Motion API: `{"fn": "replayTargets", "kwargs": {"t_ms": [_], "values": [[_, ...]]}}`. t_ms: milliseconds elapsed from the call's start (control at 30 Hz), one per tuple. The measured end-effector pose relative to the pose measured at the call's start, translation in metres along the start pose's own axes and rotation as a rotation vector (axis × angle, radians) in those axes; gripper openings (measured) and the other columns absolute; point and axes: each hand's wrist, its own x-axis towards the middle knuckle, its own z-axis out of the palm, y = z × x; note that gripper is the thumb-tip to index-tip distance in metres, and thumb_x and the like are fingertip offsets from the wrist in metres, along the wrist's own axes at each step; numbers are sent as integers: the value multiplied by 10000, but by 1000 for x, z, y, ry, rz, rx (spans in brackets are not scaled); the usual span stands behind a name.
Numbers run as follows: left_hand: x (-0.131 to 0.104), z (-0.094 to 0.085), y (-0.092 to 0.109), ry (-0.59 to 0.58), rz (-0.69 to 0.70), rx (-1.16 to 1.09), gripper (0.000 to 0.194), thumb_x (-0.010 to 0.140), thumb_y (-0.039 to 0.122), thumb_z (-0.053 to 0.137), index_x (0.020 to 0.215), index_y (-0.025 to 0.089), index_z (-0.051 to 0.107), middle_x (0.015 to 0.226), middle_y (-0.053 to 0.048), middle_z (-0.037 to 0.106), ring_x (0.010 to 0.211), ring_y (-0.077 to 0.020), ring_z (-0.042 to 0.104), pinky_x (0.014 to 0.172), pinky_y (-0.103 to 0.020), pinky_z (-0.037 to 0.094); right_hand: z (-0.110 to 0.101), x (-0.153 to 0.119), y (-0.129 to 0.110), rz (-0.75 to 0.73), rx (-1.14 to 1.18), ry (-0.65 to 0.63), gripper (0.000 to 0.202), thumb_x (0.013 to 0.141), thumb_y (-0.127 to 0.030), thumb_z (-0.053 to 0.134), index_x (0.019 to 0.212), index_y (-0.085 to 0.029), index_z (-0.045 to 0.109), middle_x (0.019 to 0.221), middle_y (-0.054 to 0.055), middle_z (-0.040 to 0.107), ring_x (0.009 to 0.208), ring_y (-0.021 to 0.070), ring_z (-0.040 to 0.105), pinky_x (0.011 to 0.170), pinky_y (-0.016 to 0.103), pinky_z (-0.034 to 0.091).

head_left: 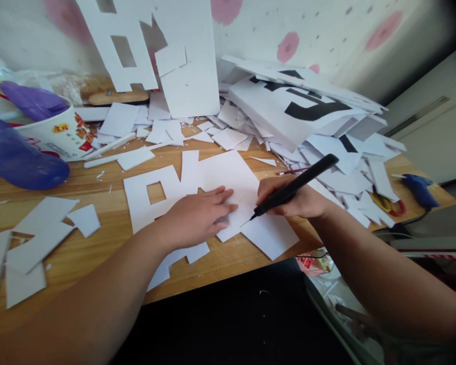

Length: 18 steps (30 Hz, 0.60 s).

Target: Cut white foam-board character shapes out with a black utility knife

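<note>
Hands over table; spotted wall.

Soft light, blurred dark corners.

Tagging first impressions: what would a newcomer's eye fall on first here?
The black pen-shaped tool in the right hand likely stands out first, its thin tip angled toward the white sheet under the left hand. Next come the black-marked white pile, rear right, and the blue-purple object, left edge.
</note>
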Motion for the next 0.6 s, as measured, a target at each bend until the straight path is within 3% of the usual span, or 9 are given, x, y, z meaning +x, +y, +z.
{"fn": "replayTargets", "kwargs": {"t_ms": [167, 300, 400, 500, 600], "values": [[2, 5, -11, 93, 43, -47, 381, 903, 192, 540, 1264, 286, 612, 1494, -6, 444, 1399, -207, 386, 1115, -421, 378, 10, -7, 9, 26, 267, 208, 183, 716, -259, 771, 880, -184, 742, 794, 33, 664, 620, 141, 625, 525, 255, 498], [-1, 1, -13, 380, 0, -160, 310, 938, 203, 461, 1165, 231, 670, 1284, -5, 655, 1202, -164, 588, 1031, -340, 461, 28, -28, 11, 5, 462, 630, 223, 704, -222, 726, 926, -224, 726, 770, 2, 677, 553, 137, 634, 509, 270, 523], [-5, -5, -13, 587, -35, -185, 252, 930, 217, 492, 1093, 218, 684, 1120, 2, 720, 1069, -152, 642, 944, -305, 500, 41, -46, 9, 0, 460, 928, 240, 715, -193, 672, 946, -240, 712, 743, -19, 680, 512, 116, 614, 521, 274, 546], [-7, -9, -12, 638, -45, -155, 209, 922, 218, 510, 1024, 225, 691, 1051, 10, 728, 1010, -152, 652, 890, -300, 513, 51, -61, 7, 31, 399, 1124, 167, 732, -208, 641, 887, -229, 702, 644, -30, 656, 449, 110, 577, 469, 262, 523], [-9, -13, -11, 701, -110, -176, 193, 926, 258, 509, 971, 225, 694, 1010, 3, 732, 961, -164, 667, 865, -326, 533, 58, -73, 3, 58, 324, 1304, 82, 721, -215, 650, 799, -229, 670, 544, -42, 600, 412, 130, 580, 337, 216, 382]]}}
